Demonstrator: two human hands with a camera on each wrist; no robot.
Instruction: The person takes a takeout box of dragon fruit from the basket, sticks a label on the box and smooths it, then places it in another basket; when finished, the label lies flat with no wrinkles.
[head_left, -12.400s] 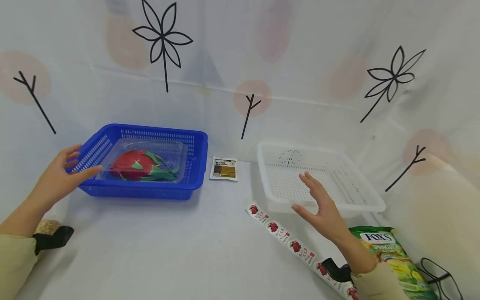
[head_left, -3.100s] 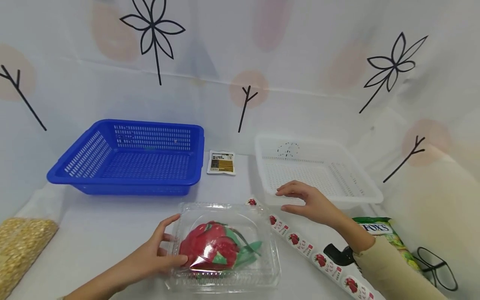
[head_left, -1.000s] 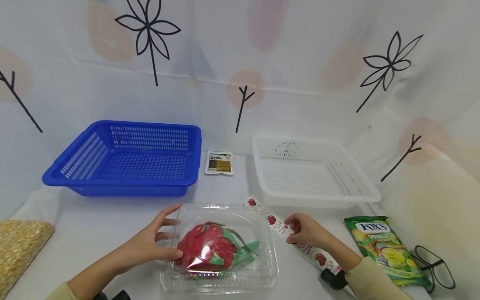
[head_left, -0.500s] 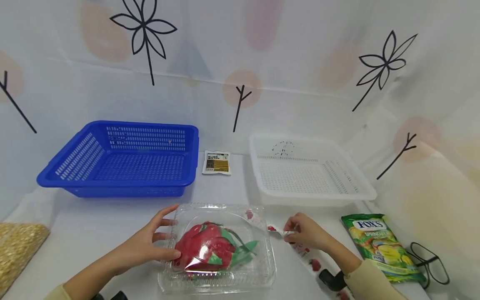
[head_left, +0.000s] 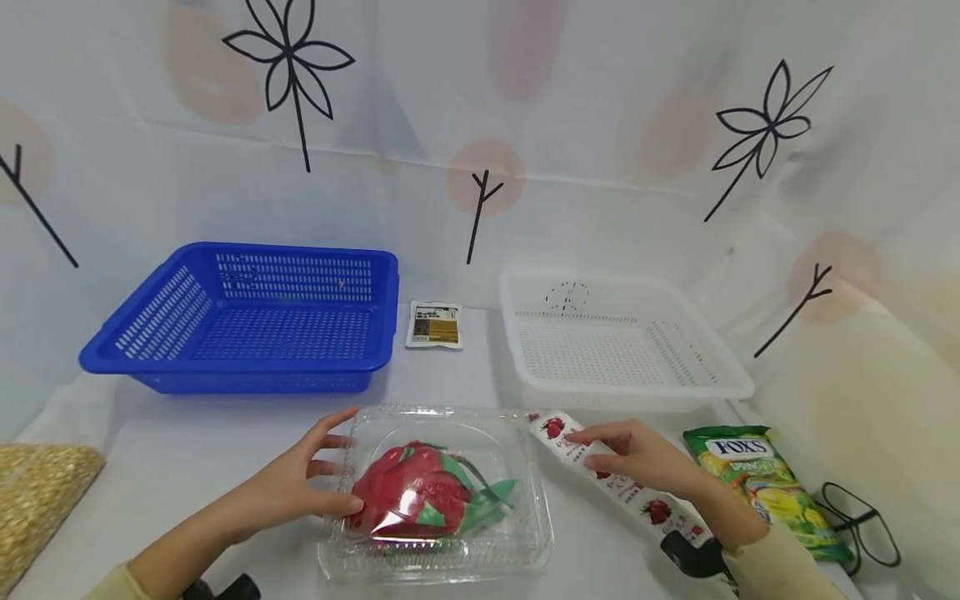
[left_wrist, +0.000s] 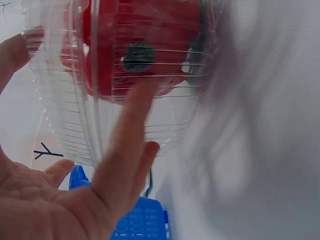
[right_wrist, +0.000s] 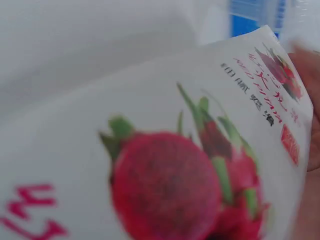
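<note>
A clear plastic clamshell box (head_left: 480, 442) lies near the table's front edge, with a red dragon fruit (head_left: 408, 500) and its green leaves inside. My left hand (head_left: 307, 483) rests against the box's left side, fingers straight and thumb on the lid. Up close in the left wrist view, those fingers (left_wrist: 125, 150) lie flat on the ribbed box wall (left_wrist: 65, 115) below the fruit (left_wrist: 135, 45). My right hand (head_left: 637, 458) holds a long white label strip (head_left: 558, 433) printed with dragon fruit pictures, just right of the box. The strip (right_wrist: 165, 165) fills the right wrist view.
An empty blue basket (head_left: 240, 367) stands at the back left and an empty white basket (head_left: 637, 392) at the back right, with a small sachet (head_left: 435, 324) between them. A green FOX'S candy bag (head_left: 765, 483) and glasses (head_left: 862, 525) lie far right. A grain bag (head_left: 37, 500) lies far left.
My right hand has taken hold of the label strip, lifted its end and drawn it up beside the box's right edge. The left hand has stayed on the box.
</note>
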